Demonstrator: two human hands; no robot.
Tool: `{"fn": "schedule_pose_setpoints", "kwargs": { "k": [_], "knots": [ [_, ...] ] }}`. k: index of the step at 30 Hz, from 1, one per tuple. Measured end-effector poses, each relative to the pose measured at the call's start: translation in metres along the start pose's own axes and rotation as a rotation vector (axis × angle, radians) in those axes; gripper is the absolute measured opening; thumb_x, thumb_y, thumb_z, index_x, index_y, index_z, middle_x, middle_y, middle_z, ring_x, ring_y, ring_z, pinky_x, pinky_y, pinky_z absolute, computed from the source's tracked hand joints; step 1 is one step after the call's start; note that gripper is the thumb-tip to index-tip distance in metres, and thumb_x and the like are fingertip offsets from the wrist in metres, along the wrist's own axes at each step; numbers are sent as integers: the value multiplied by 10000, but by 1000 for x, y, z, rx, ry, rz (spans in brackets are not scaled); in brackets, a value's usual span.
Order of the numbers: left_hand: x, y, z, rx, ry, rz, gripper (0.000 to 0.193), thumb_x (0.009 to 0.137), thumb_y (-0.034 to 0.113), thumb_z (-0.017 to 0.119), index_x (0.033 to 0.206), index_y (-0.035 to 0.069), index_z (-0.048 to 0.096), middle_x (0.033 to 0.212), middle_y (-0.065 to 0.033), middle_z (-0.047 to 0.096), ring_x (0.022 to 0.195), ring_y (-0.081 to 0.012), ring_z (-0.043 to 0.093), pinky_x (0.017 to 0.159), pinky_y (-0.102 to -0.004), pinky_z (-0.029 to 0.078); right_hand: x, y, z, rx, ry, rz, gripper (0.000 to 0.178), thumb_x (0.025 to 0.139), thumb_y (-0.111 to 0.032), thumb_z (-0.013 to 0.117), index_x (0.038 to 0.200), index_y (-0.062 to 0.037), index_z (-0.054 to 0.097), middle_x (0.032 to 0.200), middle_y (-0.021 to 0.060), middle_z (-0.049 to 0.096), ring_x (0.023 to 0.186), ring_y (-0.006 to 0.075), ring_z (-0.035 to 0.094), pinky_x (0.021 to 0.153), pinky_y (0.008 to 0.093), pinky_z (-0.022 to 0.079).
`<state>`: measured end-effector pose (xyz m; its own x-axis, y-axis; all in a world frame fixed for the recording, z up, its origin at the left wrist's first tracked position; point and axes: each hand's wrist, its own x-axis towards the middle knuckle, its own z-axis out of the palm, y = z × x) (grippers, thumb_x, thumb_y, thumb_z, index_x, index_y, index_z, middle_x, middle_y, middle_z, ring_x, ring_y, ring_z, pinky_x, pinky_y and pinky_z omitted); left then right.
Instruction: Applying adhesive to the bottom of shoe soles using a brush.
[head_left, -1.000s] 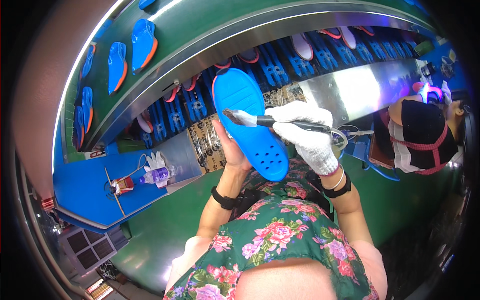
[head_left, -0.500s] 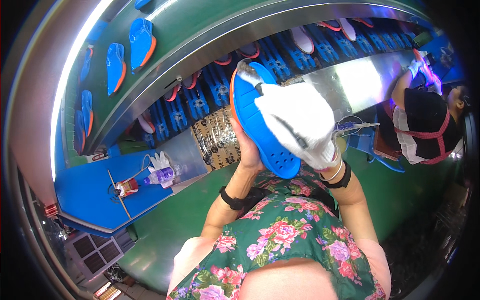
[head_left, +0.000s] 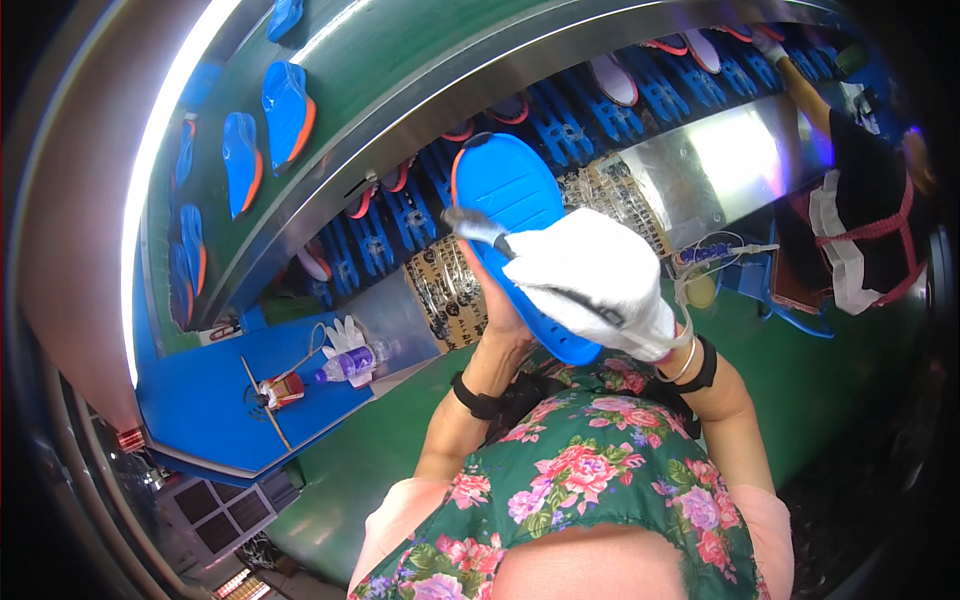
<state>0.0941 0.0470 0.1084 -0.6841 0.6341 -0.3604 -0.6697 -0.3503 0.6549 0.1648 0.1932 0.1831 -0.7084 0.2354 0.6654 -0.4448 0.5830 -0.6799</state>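
Observation:
My bare left hand (head_left: 502,312) grips a blue shoe sole (head_left: 512,182) with an orange side wall from beneath and along its left edge. The sole is tilted, its inner face turned up toward me, with holes at the near end. In a white knit glove, my right hand (head_left: 590,280) is closed around a brush (head_left: 475,228). The bristles reach the left rim of the sole, about midway along. Most of the brush handle is hidden by the glove, which also covers part of the sole's right side.
Ahead runs a conveyor with blue racks (head_left: 560,125) bearing shoe parts. Blue-and-orange soles (head_left: 288,115) lie on the green upper belt. On the blue table (head_left: 200,400) at left are a small red pot (head_left: 285,388), a bottle (head_left: 345,365) and a white glove. Another person (head_left: 860,220) works at right.
The brush has moved from the sole's far tip down to its left rim. My view has shifted slightly. The other person's gloved hand now reaches toward the racks.

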Motion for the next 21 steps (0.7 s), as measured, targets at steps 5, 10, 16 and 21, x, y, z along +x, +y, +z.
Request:
{"fn": "schedule_pose_setpoints", "kwargs": {
  "k": [5, 10, 16, 21],
  "knots": [
    [24, 4, -5, -565, -894, 1, 937, 908, 836, 266, 1556, 160, 305, 1504, -88, 459, 1363, -300, 465, 1177, -467, 335, -8, 16, -2, 256, 163, 276, 258, 775, 17, 752, 1031, -16, 747, 1036, 155, 741, 892, 258, 703, 794, 374, 556],
    [16, 12, 4, 96, 38, 50, 1028, 854, 889, 262, 1571, 151, 258, 1512, -119, 433, 1327, -300, 484, 1094, -491, 441, -10, 19, 2, -45, 16, -102, 299, 785, -74, 737, 1082, -86, 769, 1062, 110, 747, 889, 273, 696, 788, 364, 557],
    [19, 7, -9, 8, 1, 47, 1027, 859, 876, 314, 1573, 141, 248, 1511, -118, 430, 1320, -315, 484, 1108, -503, 424, -18, 25, -5, 198, 79, 102, 265, 766, -46, 776, 1031, -64, 772, 1022, 115, 756, 881, 266, 714, 778, 369, 565],
    [19, 6, -20, -425, -167, -90, 1130, 762, 959, 329, 1420, 42, 392, 1066, -213, 673, 938, -318, 683, 842, -460, 574, -28, 11, 5, 67, -36, -85, 270, 787, -116, 785, 1057, -127, 769, 1046, 86, 750, 864, 258, 700, 765, 357, 566]
  ]
}}
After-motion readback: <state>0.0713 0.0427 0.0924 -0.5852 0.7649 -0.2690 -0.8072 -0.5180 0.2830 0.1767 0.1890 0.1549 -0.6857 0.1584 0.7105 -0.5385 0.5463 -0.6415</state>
